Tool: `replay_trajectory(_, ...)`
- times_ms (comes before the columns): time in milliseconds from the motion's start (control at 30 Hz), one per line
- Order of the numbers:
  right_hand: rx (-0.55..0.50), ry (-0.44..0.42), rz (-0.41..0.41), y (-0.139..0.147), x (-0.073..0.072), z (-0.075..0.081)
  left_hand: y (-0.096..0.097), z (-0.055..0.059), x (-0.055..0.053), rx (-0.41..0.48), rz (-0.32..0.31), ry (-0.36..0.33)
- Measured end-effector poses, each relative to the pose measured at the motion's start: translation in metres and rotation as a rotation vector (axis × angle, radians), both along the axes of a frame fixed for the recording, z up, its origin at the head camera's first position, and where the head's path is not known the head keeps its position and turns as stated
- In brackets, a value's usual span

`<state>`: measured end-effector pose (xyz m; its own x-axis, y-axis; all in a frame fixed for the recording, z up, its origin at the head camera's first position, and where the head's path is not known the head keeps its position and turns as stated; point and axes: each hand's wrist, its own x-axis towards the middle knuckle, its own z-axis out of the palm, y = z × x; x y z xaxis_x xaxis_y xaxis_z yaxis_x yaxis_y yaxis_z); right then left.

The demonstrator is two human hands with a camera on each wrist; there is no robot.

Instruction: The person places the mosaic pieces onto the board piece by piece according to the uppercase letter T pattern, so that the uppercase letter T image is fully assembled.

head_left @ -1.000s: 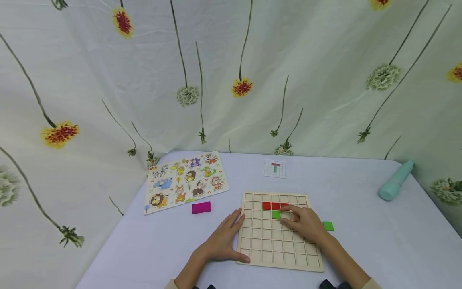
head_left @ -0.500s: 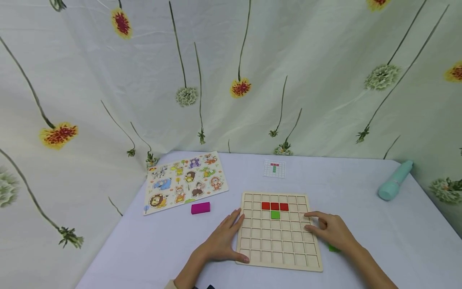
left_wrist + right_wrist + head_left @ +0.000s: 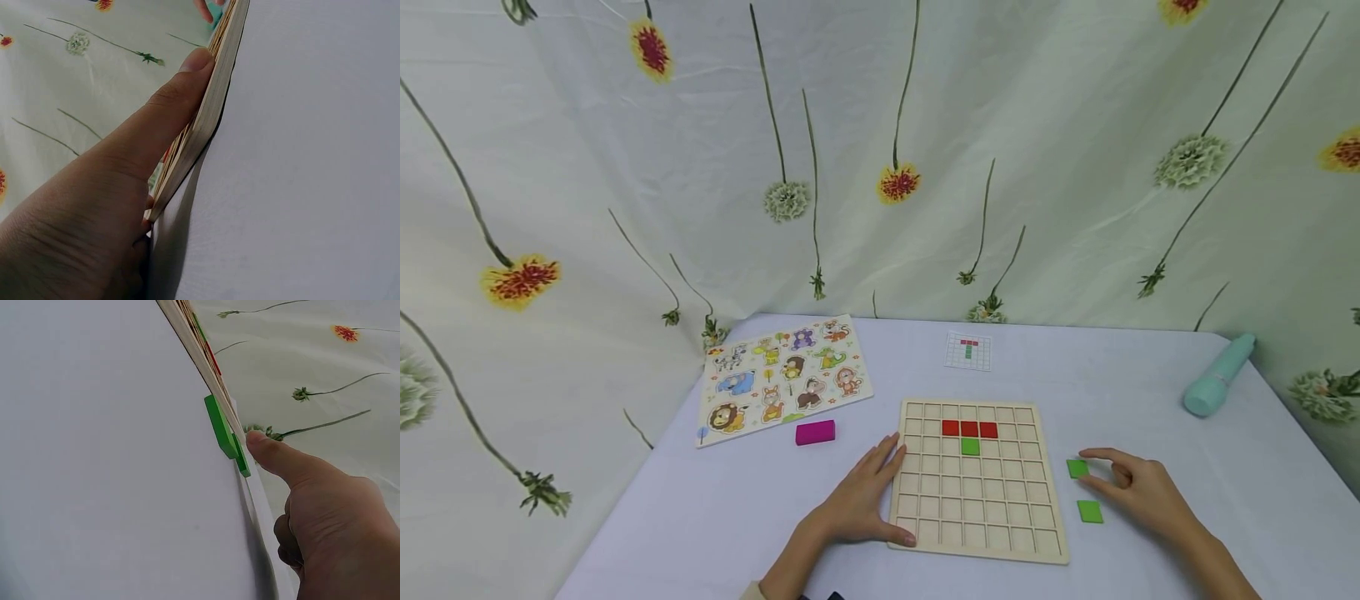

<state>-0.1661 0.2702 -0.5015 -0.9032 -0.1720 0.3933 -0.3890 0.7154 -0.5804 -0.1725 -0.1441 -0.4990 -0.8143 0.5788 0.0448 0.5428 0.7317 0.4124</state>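
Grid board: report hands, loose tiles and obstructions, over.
Left hand on left edge of grid board. Right hand at farther green tile, grip unclear. Nearer green tile loose alongside. No obstruction seen toward board.

Soft, diffuse light — dimmer wrist views

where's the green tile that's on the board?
In the head view, the green tile sits in the upper half of the wooden grid board, directly below the middle red tile, right of the left hand.

Three red tiles [image 3: 969, 429], three green tiles [image 3: 1090, 512]
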Motion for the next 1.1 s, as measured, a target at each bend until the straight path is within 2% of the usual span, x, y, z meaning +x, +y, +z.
replay_trajectory(100,0.011,-0.002,0.004,0.0016,0.0002,-0.0008,-0.0004,-0.0002,-0.0001,0.005,-0.002,-0.002)
replay_trajectory(400,0.031,-0.002,0.008,0.0027,-0.0004,-0.0018,-0.0011,-0.0019,-0.0011,0.02,-0.028,0.057)
replay_trajectory(733,0.056,-0.017,0.004,0.0044,-0.0008,-0.005,-0.0007,-0.0001,-0.0005,0.022,-0.008,0.002)
replay_trajectory(1100,0.037,0.017,-0.002,0.0043,-0.0014,-0.005,-0.0013,-0.0016,-0.001,0.019,-0.015,0.018)
